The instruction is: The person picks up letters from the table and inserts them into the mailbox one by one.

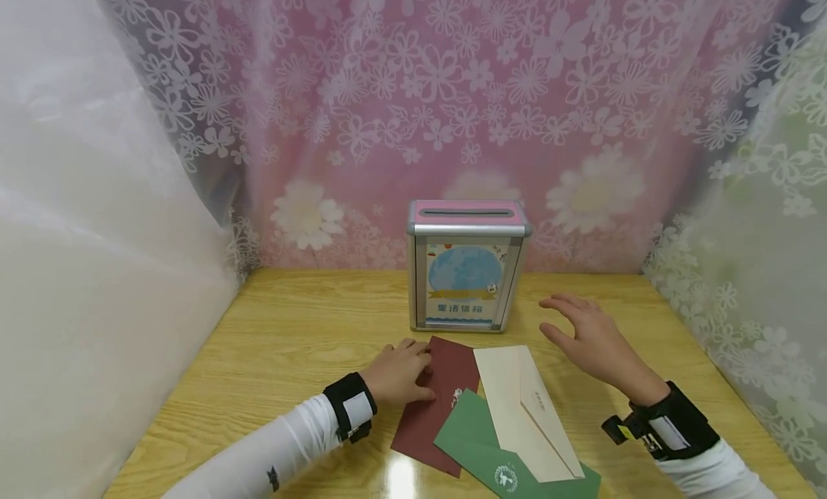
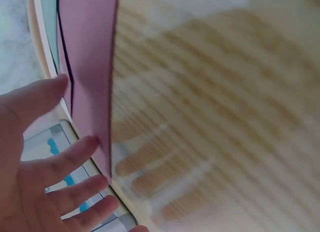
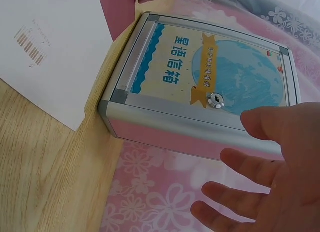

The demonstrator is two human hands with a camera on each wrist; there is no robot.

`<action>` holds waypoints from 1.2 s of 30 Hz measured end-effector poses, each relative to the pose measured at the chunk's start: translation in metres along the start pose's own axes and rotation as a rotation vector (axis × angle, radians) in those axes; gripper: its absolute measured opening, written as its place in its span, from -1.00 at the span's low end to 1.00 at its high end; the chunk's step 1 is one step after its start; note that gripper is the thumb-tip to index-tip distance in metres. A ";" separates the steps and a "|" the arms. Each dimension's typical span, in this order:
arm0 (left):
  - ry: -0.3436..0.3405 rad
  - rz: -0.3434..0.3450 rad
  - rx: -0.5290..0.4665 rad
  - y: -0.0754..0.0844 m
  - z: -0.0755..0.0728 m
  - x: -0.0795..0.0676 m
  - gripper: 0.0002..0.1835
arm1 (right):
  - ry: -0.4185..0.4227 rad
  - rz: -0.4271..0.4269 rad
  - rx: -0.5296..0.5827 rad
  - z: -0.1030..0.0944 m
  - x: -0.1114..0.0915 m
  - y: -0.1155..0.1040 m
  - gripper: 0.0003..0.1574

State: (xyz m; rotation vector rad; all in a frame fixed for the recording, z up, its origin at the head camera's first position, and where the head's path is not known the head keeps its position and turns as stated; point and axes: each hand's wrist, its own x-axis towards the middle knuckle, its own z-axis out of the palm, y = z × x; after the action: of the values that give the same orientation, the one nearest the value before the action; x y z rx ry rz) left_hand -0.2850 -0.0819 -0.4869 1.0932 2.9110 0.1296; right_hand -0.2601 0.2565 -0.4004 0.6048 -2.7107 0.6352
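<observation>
Three envelopes overlap on the table in the head view. A dark red envelope [image 1: 455, 362] lies at the left, a cream envelope [image 1: 507, 391] at the right, and a green envelope [image 1: 468, 427] reaches beneath the cream one. My left hand [image 1: 399, 373] is at the red envelope's left edge, its fingers loosely spread; in the left wrist view its thumb and fingertips meet or overlap the envelope [image 2: 90, 56], and contact is hard to tell. Holding nothing, my right hand [image 1: 597, 344] hovers right of the cream envelope, fingers extended and thumb apart.
Behind the envelopes stands an upright metal-framed letter box [image 1: 461, 283] with a slot [image 1: 465, 212] in its pink top and a small lock [image 3: 216, 99] on its front. Flowered curtains [image 1: 446, 90] hang behind and at the right of the wooden table [image 1: 310, 319]; a whitish sheet [image 1: 103, 233] hangs at the left.
</observation>
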 end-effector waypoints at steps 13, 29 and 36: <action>-0.037 0.043 -0.050 -0.008 0.001 0.018 -0.11 | -0.014 -0.001 0.007 0.005 -0.001 0.003 -0.48; -0.055 -0.102 -0.033 -0.018 0.000 0.031 0.14 | -0.021 0.013 0.007 0.005 -0.003 0.005 -0.48; -0.056 -0.136 -0.054 -0.020 -0.002 0.035 0.11 | -0.020 0.036 0.003 0.005 -0.004 0.006 -0.49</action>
State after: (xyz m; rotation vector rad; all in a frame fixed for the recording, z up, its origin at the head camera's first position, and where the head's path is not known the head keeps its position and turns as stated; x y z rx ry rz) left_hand -0.3244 -0.0736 -0.4868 0.8733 2.9022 0.1693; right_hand -0.2602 0.2609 -0.4082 0.5672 -2.7457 0.6458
